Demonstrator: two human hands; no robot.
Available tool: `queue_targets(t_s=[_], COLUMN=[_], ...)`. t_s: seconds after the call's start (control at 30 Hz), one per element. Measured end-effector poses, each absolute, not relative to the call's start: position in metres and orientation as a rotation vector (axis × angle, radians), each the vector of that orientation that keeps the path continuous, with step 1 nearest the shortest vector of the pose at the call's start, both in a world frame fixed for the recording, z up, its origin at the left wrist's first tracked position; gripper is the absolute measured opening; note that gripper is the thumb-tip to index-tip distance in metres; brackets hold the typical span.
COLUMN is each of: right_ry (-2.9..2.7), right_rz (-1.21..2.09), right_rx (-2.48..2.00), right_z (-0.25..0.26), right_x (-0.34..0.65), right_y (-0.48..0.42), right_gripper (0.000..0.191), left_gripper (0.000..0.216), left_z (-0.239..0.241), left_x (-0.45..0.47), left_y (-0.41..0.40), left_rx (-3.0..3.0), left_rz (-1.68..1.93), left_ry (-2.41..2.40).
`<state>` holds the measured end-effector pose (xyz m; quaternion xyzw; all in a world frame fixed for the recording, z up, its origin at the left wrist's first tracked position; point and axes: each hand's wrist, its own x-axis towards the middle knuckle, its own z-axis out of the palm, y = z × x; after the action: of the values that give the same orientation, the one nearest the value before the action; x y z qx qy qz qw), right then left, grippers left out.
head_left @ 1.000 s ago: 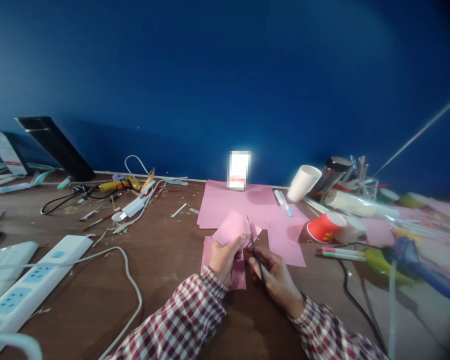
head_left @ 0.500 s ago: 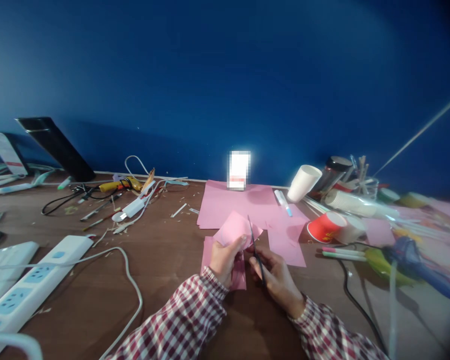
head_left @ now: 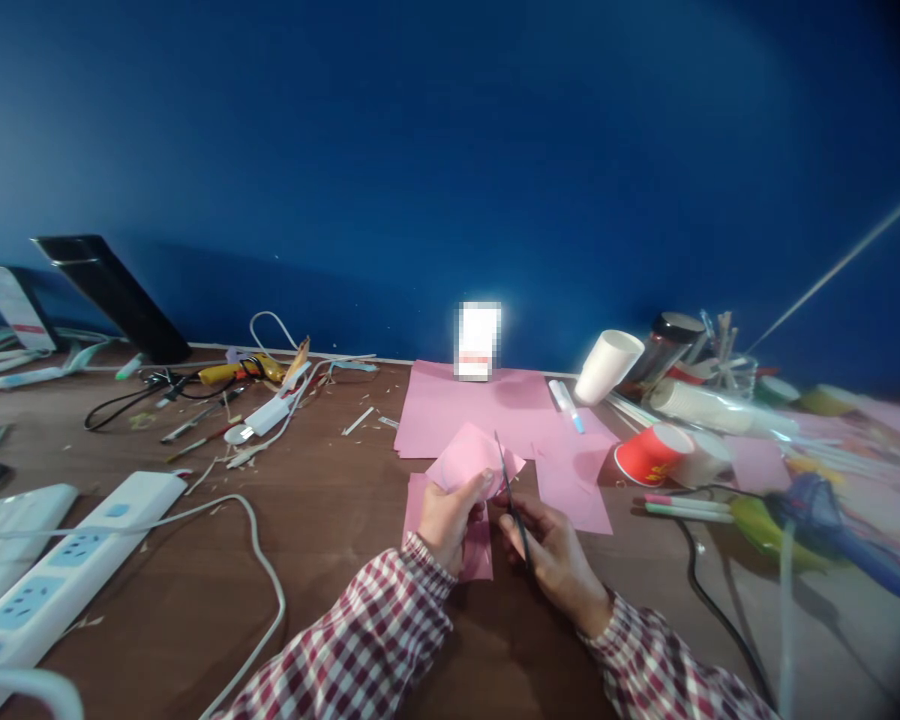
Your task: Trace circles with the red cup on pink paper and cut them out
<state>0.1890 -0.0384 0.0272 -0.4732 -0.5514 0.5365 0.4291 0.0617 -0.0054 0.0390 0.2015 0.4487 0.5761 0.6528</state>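
My left hand (head_left: 447, 520) pinches a small piece of pink paper (head_left: 469, 457) and holds it up over the brown table (head_left: 322, 540). My right hand (head_left: 555, 558) grips a pair of dark scissors (head_left: 511, 500) with the blades pointing up into the paper's right edge. Under both hands lies another pink scrap (head_left: 477, 548). Larger pink sheets (head_left: 465, 405) lie just beyond, toward the blue wall. Both sleeves are red and white check.
White power strips (head_left: 60, 570) with a white cable (head_left: 262, 570) lie at the left. Tools and wires (head_left: 225, 395) clutter the back left. At the right are a red paper cup (head_left: 649, 455), white cups (head_left: 607, 365), markers (head_left: 686, 507), a black cable (head_left: 712, 610) and mixed craft clutter.
The pink piece in my left hand has turned slightly and sits a little lower. The scissors and right hand have barely moved.
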Motion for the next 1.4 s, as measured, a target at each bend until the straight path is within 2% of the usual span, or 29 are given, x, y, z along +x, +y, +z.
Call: queue_targets(t_s=[0.47, 0.77, 1.4], right_ry=[-1.404, -1.360, -1.398], right_rz=[1.326, 1.377, 1.317], right_rx=[-1.192, -1.163, -1.182], right_z=[0.0255, 0.0280, 0.0336], right_x=[0.1894, 0.1889, 0.1892], right_y=[-0.0376, -0.0379, -0.0391], right_gripper=[0.035, 0.035, 0.036], left_gripper=[0.042, 0.034, 0.045], left_z=[0.0382, 0.0405, 0.0358], left_x=[0.0611, 0.0604, 0.0609], left_y=[-0.0057, -0.0073, -0.0059], left_rx=[0.489, 0.501, 0.487], left_rz=[1.309, 1.284, 1.308], left_ry=[1.029, 0.993, 1.021])
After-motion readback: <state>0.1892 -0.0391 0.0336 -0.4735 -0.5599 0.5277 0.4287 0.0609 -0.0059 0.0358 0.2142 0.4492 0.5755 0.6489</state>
